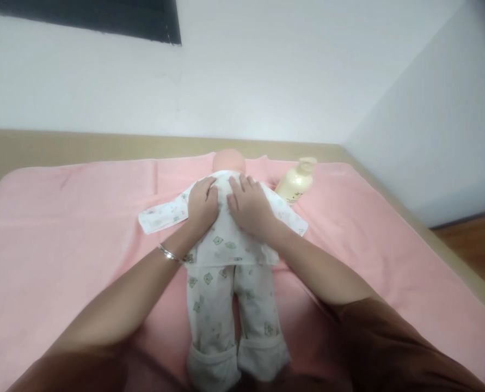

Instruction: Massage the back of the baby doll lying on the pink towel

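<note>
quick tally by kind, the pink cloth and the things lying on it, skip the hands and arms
Dolls: 1, the doll
Clothes: 2, patterned top and patterned trousers
Bottles: 1, pump bottle
Cloths: 1, pink cloth
Total: 5

Bottle (300, 181): lower part is partly hidden behind sleeve (294, 218); print is too blurred for reading.
Doll head (228, 160): the face is not visible.
Dark panel (83, 17): cut by the upper edge.

The beige surface (103, 144) is mostly covered by a pink cloth (62, 234), on which a doll (225, 231) in printed white clothes is laid and a pale pump bottle (297, 181) is placed.
</note>
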Motion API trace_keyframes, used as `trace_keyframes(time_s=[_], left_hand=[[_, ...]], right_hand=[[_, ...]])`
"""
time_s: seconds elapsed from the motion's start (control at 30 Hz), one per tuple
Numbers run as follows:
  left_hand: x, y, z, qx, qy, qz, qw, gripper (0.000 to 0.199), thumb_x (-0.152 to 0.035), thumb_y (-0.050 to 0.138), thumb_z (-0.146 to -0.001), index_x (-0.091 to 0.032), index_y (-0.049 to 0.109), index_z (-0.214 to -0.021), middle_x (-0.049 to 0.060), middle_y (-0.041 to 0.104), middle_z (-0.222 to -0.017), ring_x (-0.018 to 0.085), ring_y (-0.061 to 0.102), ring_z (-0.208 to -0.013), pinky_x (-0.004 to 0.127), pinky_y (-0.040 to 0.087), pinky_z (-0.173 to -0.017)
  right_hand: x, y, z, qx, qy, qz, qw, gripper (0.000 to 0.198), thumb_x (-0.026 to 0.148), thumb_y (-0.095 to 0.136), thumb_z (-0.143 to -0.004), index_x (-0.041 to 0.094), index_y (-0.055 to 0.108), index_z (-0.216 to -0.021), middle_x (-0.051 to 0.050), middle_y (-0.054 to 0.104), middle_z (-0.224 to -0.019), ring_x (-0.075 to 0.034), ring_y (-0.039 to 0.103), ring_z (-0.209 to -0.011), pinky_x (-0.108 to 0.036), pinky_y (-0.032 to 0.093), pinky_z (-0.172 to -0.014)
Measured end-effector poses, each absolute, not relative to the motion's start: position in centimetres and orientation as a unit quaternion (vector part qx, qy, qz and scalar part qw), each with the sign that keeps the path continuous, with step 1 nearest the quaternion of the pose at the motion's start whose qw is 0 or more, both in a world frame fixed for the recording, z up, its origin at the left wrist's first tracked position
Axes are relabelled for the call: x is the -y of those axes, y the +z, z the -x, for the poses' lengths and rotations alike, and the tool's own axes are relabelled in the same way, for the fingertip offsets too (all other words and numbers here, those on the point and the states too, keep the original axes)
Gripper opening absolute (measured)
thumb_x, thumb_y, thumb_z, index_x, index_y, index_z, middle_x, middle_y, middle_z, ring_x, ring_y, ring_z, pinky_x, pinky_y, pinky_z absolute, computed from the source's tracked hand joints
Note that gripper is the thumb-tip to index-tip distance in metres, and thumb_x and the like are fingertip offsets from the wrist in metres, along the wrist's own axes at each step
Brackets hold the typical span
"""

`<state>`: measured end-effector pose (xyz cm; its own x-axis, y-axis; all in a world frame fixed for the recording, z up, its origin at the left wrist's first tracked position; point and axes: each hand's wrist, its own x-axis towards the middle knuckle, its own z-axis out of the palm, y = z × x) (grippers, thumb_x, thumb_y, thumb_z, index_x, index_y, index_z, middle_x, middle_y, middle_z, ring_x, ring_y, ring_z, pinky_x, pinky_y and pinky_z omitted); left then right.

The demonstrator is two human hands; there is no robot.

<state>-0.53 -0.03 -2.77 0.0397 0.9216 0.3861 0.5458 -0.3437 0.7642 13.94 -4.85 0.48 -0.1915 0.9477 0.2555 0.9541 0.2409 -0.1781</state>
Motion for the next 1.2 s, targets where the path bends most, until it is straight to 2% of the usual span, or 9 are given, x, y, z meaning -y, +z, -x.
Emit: trace_keyframes(time_s=[0.17,0.33,0.47,0.63,0.7,0.83,0.93,1.07,1.2], left_hand=[[0.2,-2.9,0.6,-0.537,0.456,-0.673,0.225,0.043,-0.025,0.036,-0.091,-0.018,0.068,-0.119,0.008,0.069,-0.131,0.024,0.061,-0.125,0.044,0.045,-0.117],[0.2,-2.8,0.6,-0.536,0.449,-0.684,0.208,0.043,-0.026,0.035,-0.094,-0.014,0.066,-0.121,0.012,0.068,-0.13,0.026,0.061,-0.125,0.047,0.045,-0.116],[0.2,-2.7,0.5,-0.53,0.446,-0.691,0.207,0.041,-0.027,0.038,-0.093,-0.016,0.067,-0.119,0.011,0.069,-0.129,0.026,0.061,-0.124,0.046,0.045,-0.116],[0.4,-2.7,0.6,-0.537,0.454,-0.675,0.223,0.042,-0.029,0.038,-0.093,-0.016,0.067,-0.12,0.01,0.068,-0.131,0.026,0.061,-0.125,0.045,0.045,-0.117],[0.3,-2.8,0.6,-0.537,0.456,-0.672,0.227,0.042,-0.029,0.038,-0.093,-0.017,0.068,-0.119,0.009,0.069,-0.129,0.025,0.061,-0.123,0.044,0.046,-0.116],[0.2,-2.9,0.6,-0.534,0.456,-0.677,0.222,0.043,-0.029,0.037,-0.093,-0.017,0.068,-0.12,0.009,0.069,-0.13,0.025,0.061,-0.124,0.044,0.045,-0.116],[0.3,-2.9,0.6,-0.531,0.453,-0.681,0.221,0.042,-0.03,0.038,-0.093,-0.019,0.067,-0.121,0.008,0.069,-0.131,0.025,0.06,-0.126,0.045,0.044,-0.117],[0.4,-2.7,0.6,-0.532,0.458,-0.675,0.227,0.043,-0.03,0.037,-0.093,-0.017,0.068,-0.12,0.009,0.069,-0.13,0.025,0.06,-0.125,0.044,0.044,-0.117],[0.3,-2.8,0.6,-0.532,0.468,-0.665,0.236,0.042,-0.03,0.037,-0.093,-0.016,0.069,-0.117,0.009,0.07,-0.127,0.024,0.062,-0.121,0.044,0.046,-0.115]], right_hand=[[7.3,0.8,-12.1,0.844,-0.011,0.51,0.167,0.057,0.024,0.038,-0.099,0.003,0.043,-0.152,-0.018,0.038,-0.161,-0.034,0.027,-0.154,-0.054,0.017,-0.129],[4.4,1.0,-14.0,0.834,0.044,0.525,0.163,0.051,0.024,0.038,-0.101,0.018,0.051,-0.15,-0.009,0.033,-0.165,-0.033,0.025,-0.155,-0.059,0.019,-0.127],[4.2,0.9,-14.3,0.811,0.036,0.559,0.167,0.053,0.028,0.041,-0.102,0.019,0.045,-0.154,-0.01,0.028,-0.167,-0.035,0.024,-0.155,-0.059,0.022,-0.126],[8.1,1.2,-12.3,0.813,-0.012,0.565,0.142,0.056,0.031,0.039,-0.102,0.01,0.043,-0.154,-0.019,0.032,-0.163,-0.045,0.026,-0.152,-0.063,0.028,-0.121],[8.5,1.2,-12.1,0.824,-0.006,0.549,0.137,0.056,0.03,0.041,-0.101,0.009,0.044,-0.153,-0.017,0.034,-0.163,-0.046,0.023,-0.152,-0.063,0.026,-0.123],[5.5,1.0,-13.7,0.812,0.033,0.56,0.162,0.052,0.033,0.039,-0.104,0.02,0.046,-0.153,-0.009,0.031,-0.166,-0.038,0.023,-0.155,-0.061,0.022,-0.125],[3.7,0.8,-14.6,0.78,0.041,0.603,0.164,0.057,0.038,0.042,-0.104,0.014,0.041,-0.156,-0.016,0.029,-0.165,-0.039,0.026,-0.153,-0.059,0.025,-0.124],[6.3,0.8,-13.0,0.777,0.004,0.612,0.15,0.057,0.033,0.037,-0.104,0.008,0.04,-0.156,-0.022,0.031,-0.163,-0.044,0.026,-0.152,-0.061,0.025,-0.123],[8.7,0.9,-11.6,0.821,-0.003,0.554,0.138,0.06,0.035,0.04,-0.101,0.008,0.04,-0.156,-0.014,0.029,-0.166,-0.046,0.017,-0.154,-0.068,0.017,-0.124]])
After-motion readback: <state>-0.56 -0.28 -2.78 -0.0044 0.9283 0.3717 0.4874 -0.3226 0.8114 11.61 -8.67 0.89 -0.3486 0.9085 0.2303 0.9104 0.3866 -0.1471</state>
